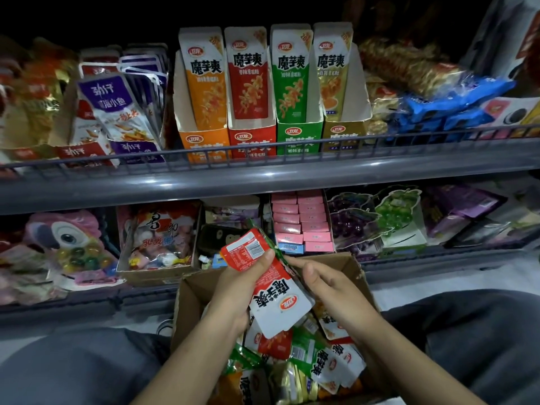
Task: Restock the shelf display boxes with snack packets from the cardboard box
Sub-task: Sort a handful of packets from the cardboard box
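Brown corrugated cardboard formed the open box (191, 290) that sat between the person's knees, below the lower shelf, and it was heaped with loose snack packets (306, 358) in red, green, yellow and orange foil with white ends. Above the box, the left hand (242, 285) was closed around a small stack of red-and-white foil packets (271, 287), thumb pressed across the barcode end and fingers wrapped behind, the stack tilted with its white end pointing down toward the box. A green packet edge showed at the back of that stack. The right hand (330, 285) was loosely curled and held nothing that could be seen; its thumb and forefinger reached toward the right edge of the stack, touching or nearly touching it, which the view did not settle. On the upper shelf, behind a grey metal wire rail (263, 146), four tall cardboard display boxes stood side by side: an orange one (204, 141), a red one (252, 140), a green one (299, 138) and a yellow-gold one (343, 135), each with upright matching packets standing in it. Left of them leaned purple-and-white fish snack packets (114, 109); to the right lay blue wrapped packs (447, 109). On the lower shelf, pink flat boxes (301, 223) were stacked just behind the cardboard box.
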Tool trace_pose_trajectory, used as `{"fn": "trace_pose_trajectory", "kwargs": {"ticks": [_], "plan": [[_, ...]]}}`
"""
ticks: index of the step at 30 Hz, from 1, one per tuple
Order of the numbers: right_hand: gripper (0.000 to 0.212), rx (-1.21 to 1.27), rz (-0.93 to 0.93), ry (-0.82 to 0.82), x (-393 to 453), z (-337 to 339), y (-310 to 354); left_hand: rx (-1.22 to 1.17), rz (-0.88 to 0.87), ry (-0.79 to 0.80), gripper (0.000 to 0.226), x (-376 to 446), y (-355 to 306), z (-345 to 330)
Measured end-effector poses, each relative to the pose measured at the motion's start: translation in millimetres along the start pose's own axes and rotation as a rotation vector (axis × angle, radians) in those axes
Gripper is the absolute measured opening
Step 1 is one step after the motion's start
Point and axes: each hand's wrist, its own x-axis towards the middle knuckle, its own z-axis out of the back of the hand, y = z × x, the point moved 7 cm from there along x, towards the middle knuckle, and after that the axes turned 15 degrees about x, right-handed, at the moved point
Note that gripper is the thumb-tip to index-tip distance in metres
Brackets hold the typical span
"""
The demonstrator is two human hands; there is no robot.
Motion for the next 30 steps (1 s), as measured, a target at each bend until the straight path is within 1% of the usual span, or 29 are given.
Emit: {"fn": "trace_pose_trajectory", "kwargs": {"ticks": [2,5,8,10,11,12,13,15,16,17,19,20,22,25,28,30], "plan": [[0.039,0.029,-0.004,0.011,-0.3,-2.1,1.0,-0.001,0.005,0.007,0.030,-0.5,-0.2,0.3],[0.032,0.038,0.023,0.003,2.1,-4.2,-1.7,-0.024,0.006,0.034,0.042,-1.6,0.2,-1.1],[0.024,0.016,0.093,-0.095,4.0,3.5,-6.7,-0.058,0.018,0.064,0.047,-4.1,2.6,-4.8],[0.016,0.082,0.084,-0.149,6.5,9.8,-13.0,-0.063,0.020,0.074,0.041,-5.1,4.4,-7.8],[0.017,0.082,0.073,-0.165,7.9,11.3,-13.1,-0.054,0.016,0.063,0.034,-4.7,5.0,-8.3],[0.023,0.071,0.061,-0.182,9.8,13.7,-14.5,-0.040,0.011,0.042,0.026,-4.0,5.9,-7.8],[0.034,0.075,0.042,-0.192,11.6,15.8,-16.4,-0.028,0.007,0.019,0.020,-3.2,6.8,-6.8],[0.054,0.198,-0.046,-0.185,14.9,16.7,-22.3,-0.007,-0.007,-0.018,0.015,-1.8,8.3,-5.4],[0.055,0.260,-0.088,-0.162,15.7,15.0,-24.7,0.008,-0.016,-0.035,0.013,-1.4,9.0,-5.0],[0.049,0.289,-0.117,-0.150,14.8,13.4,-25.0,0.019,-0.024,-0.050,0.012,-1.6,9.7,-4.9],[0.034,0.257,-0.114,-0.150,12.1,11.8,-20.8,0.022,-0.034,-0.060,0.010,-3.0,11.1,-6.4],[0.027,0.231,-0.095,-0.177,11.1,12.7,-18.1,0.024,-0.043,-0.058,0.010,-4.2,11.0,-7.8],[0.021,0.180,-0.068,-0.223,10.1,16.8,-14.8,0.033,-0.059,-0.055,0.010,-6.3,10.1,-10.7],[0.018,0.111,-0.056,-0.242,11.1,21.2,-8.7,0.026,-0.072,-0.047,0.011,-9.0,5.9,-12.9],[0.023,0.027,-0.051,-0.151,14.6,21.3,-3.6,0.011,-0.079,-0.044,0.021,-6.7,-4.2,-7.7],[0.025,-0.006,-0.049,-0.092,14.9,17.8,1.2,0.006,-0.091,-0.049,0.021,-4.9,-11.6,-3.3]]}}
